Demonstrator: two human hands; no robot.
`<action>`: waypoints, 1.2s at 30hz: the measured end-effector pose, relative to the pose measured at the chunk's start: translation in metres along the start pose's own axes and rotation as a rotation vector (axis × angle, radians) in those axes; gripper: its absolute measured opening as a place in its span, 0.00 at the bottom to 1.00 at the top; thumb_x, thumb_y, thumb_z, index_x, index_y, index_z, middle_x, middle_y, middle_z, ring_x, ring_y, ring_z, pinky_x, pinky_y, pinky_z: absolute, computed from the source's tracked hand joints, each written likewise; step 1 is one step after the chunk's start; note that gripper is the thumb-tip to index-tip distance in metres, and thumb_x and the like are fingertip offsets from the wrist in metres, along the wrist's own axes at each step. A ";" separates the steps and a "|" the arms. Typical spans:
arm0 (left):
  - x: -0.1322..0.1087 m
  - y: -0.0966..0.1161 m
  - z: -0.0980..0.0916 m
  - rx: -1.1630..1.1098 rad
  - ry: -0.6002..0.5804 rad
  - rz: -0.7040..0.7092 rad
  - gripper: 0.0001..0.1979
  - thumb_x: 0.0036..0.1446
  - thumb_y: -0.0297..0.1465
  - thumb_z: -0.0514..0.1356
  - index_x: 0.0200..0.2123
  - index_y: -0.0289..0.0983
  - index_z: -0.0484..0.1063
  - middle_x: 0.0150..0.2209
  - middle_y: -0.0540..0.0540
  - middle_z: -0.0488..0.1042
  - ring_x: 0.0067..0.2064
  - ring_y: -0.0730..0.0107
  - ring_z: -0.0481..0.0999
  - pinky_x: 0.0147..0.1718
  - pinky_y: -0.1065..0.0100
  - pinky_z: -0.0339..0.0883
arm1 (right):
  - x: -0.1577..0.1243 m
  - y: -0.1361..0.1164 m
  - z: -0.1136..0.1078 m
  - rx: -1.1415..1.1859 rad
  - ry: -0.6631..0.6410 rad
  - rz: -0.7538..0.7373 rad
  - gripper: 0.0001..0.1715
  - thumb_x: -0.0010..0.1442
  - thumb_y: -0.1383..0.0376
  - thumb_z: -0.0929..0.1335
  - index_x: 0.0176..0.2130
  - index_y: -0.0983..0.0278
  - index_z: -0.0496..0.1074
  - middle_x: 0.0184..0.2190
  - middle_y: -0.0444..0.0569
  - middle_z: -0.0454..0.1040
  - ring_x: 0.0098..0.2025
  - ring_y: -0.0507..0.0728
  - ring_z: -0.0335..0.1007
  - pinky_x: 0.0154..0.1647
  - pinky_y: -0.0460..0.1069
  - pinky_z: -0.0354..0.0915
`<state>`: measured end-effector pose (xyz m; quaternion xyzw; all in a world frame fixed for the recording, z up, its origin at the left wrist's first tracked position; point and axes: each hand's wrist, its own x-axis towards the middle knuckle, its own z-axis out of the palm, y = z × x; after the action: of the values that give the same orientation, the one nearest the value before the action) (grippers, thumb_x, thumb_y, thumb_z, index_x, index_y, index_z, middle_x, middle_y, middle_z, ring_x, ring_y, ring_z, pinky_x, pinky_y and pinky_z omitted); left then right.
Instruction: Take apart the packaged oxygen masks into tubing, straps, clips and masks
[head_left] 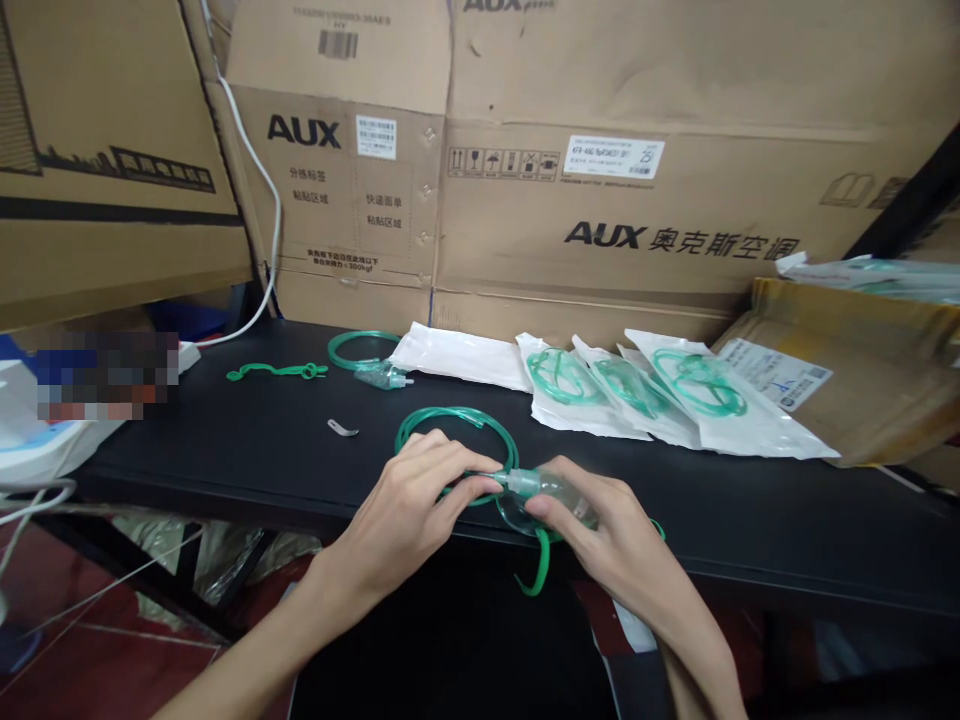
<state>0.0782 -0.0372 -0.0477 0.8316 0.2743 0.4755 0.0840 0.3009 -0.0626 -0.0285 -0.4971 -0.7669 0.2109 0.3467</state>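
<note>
So the left hand has thumb and fingers pinched together on one end of some green tubing, right up against the pale connector on a clear mask. The right hand is half curled, with that one mask gripped between thumb and fingers, right at the table's front edge. One green strap hangs down from the mask past that edge. The tubing makes a loose coil on the table just behind the left hand.

Further out, there's one small curved metal piece left of the coil, and one loose green band lying toward the back left corner. A second mask, with its own tubing loop, sits near the back edge, right beside one plain white pouch. Right of that, at least three more pouches with green tubing showing overlap each other; can't tell if another's tucked underneath. One cardboard box stands at the right end, with more packets on top (can't count those). Big AUX cardboard panels stand behind the back edge.
</note>
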 end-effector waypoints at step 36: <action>0.007 0.002 -0.010 -0.089 -0.188 -0.260 0.09 0.71 0.34 0.60 0.39 0.42 0.80 0.36 0.53 0.80 0.39 0.68 0.75 0.44 0.65 0.63 | -0.001 0.010 0.000 0.058 0.154 -0.195 0.21 0.62 0.61 0.76 0.55 0.53 0.77 0.46 0.45 0.77 0.47 0.58 0.74 0.49 0.49 0.67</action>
<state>0.0735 -0.0362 -0.0358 0.8253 0.3493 0.3924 0.2069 0.3071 -0.0593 -0.0354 -0.4248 -0.7763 0.1594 0.4375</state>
